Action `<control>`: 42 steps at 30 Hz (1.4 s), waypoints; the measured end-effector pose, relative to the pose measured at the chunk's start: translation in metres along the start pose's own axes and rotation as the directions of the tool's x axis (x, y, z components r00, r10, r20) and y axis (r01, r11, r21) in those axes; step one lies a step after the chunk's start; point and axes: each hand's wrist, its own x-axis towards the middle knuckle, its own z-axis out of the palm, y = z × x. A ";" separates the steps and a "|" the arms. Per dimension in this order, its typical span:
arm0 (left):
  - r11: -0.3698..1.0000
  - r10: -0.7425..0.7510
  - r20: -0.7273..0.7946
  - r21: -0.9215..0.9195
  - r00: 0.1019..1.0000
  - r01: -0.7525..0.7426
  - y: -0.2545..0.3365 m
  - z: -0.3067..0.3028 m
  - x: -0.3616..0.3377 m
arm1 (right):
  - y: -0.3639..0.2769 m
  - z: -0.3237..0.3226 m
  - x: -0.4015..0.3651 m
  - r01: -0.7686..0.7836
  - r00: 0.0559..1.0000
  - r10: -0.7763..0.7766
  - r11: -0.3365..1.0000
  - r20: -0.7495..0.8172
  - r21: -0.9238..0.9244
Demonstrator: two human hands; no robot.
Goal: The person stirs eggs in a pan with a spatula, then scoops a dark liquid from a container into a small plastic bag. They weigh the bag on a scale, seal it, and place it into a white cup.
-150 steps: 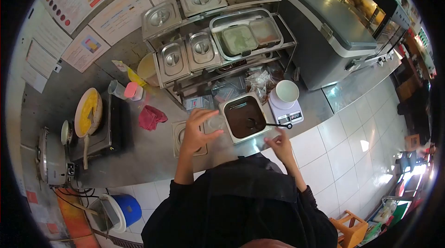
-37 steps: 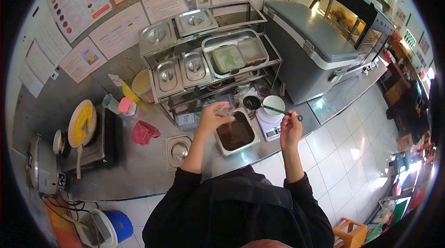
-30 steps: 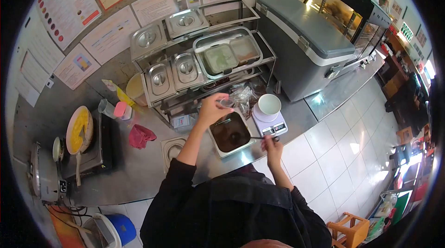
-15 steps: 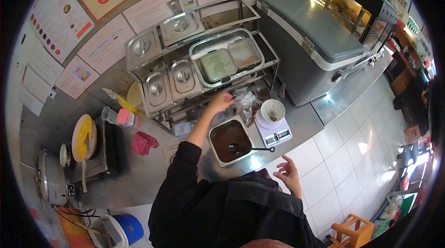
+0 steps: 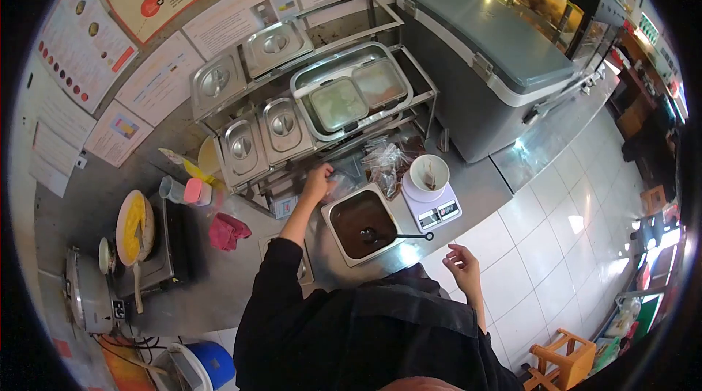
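Observation:
My left hand (image 5: 317, 183) is at the front of the steel rack, its fingers closed on a clear plastic bag (image 5: 341, 185); the fingertips are partly hidden. More bags with dark contents (image 5: 385, 161) lie just to its right. Below the hand stands a deep steel pan (image 5: 360, 224) of dark brown sauce, with a black-handled ladle (image 5: 414, 235) resting in it. My right hand (image 5: 463, 268) hangs over the floor by the counter edge, fingers loosely curled and apart, with nothing in it. Nearby, a white bowl (image 5: 429, 173) with a little brown food sits on a kitchen scale (image 5: 431, 208).
The steel rack (image 5: 252, 190) holds lidded pans and a large tray (image 5: 298, 91) with two containers. A grey cooler (image 5: 486, 47) stands at right. On the left are a red cloth (image 5: 229, 232), a pink-lidded container (image 5: 197, 191) and a frying pan (image 5: 135, 226) with yellow food.
My left hand has moved left and down, from beside the bags with dark contents to the clear bag nearer the rack's front. My right hand has shifted slightly. The view has tilted a little.

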 end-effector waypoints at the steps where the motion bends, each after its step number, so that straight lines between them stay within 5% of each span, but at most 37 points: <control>1: 1.000 -0.003 -0.051 -0.007 0.999 0.002 -0.002 -0.005 -0.003 | -0.004 -0.003 0.000 0.013 0.999 -0.014 0.999 -0.037 -0.044; 4: 0.977 0.015 -0.134 -0.208 0.991 -0.043 -0.011 -0.007 -0.013 | -0.020 -0.017 0.002 0.037 0.973 -0.066 0.991 -0.221 -0.131; 5: 0.886 -0.046 -0.240 -0.458 0.970 -0.072 -0.009 -0.004 -0.022 | -0.027 -0.015 0.007 0.122 0.942 -0.163 0.981 -0.292 -0.153; 8: 0.901 -0.002 -0.339 -0.409 0.941 -0.145 0.077 -0.038 -0.060 | -0.068 0.008 0.007 0.238 0.822 -0.277 0.961 -0.497 -0.141; 9: 0.863 0.124 -0.472 -0.382 0.873 -0.329 0.087 -0.038 -0.069 | -0.091 0.024 0.002 0.384 0.807 -0.320 0.923 -0.496 0.029; 11: 0.692 -0.010 -0.378 -0.671 0.926 -0.266 0.126 -0.050 -0.099 | -0.136 0.037 -0.006 0.553 0.808 -0.521 0.831 -0.274 0.051; 13: 0.366 0.077 -0.151 -0.915 0.986 -0.169 0.182 -0.051 -0.136 | -0.181 0.060 -0.006 0.746 0.633 -0.711 0.666 -0.305 -0.002; 14: 0.193 0.139 -0.054 -0.978 0.989 -0.081 0.200 -0.049 -0.150 | -0.182 0.067 -0.001 0.698 0.713 -0.672 0.708 -0.199 0.109; 16: 0.116 0.081 0.014 -0.993 0.997 0.004 0.207 -0.043 -0.161 | -0.189 0.079 0.000 0.545 0.810 -0.585 0.778 0.044 0.312; 17: 0.077 0.054 0.046 -0.996 0.997 0.041 0.211 -0.040 -0.163 | -0.190 0.073 -0.002 0.596 0.797 -0.603 0.795 0.031 0.113; 20: -0.076 0.047 0.254 -0.964 0.966 0.257 0.247 -0.065 -0.178 | -0.190 0.064 -0.012 0.554 0.831 -0.550 0.832 -0.080 0.026; 23: 0.411 0.164 0.293 -0.888 0.942 0.204 0.208 -0.057 -0.173 | -0.187 0.053 -0.013 0.524 0.847 -0.524 0.852 0.088 0.024; 28: 0.654 0.335 0.497 -0.734 0.800 0.183 0.225 -0.076 -0.173 | -0.204 0.025 -0.026 0.569 0.780 -0.535 0.822 0.326 -0.012; 29: 0.683 0.355 0.520 -0.712 0.777 0.164 0.225 -0.078 -0.173 | -0.205 0.029 -0.027 0.657 0.753 -0.648 0.732 0.113 -0.180; 31: 0.720 0.308 0.450 -0.686 0.838 0.104 0.221 -0.076 -0.175 | -0.205 0.043 -0.030 0.642 0.493 -0.834 0.540 -0.247 -0.544; 34: 0.771 0.301 0.268 -0.633 0.915 -0.068 0.219 -0.077 -0.180 | -0.188 0.076 -0.043 0.600 0.596 -0.759 0.638 -0.263 -0.482; 35: 0.783 0.312 0.192 -0.607 0.930 -0.138 0.220 -0.077 -0.183 | -0.186 0.080 -0.052 0.563 0.762 -0.641 0.724 -0.088 -0.399; 38: 0.846 0.420 0.130 -0.413 0.898 -0.337 0.222 -0.086 -0.188 | -0.182 0.090 -0.051 0.518 0.854 -0.508 0.804 0.115 -0.293; 42: 0.792 0.353 0.223 -0.589 0.909 -0.163 0.209 -0.090 -0.193 | -0.181 0.081 -0.043 0.558 0.802 -0.543 0.830 0.248 0.013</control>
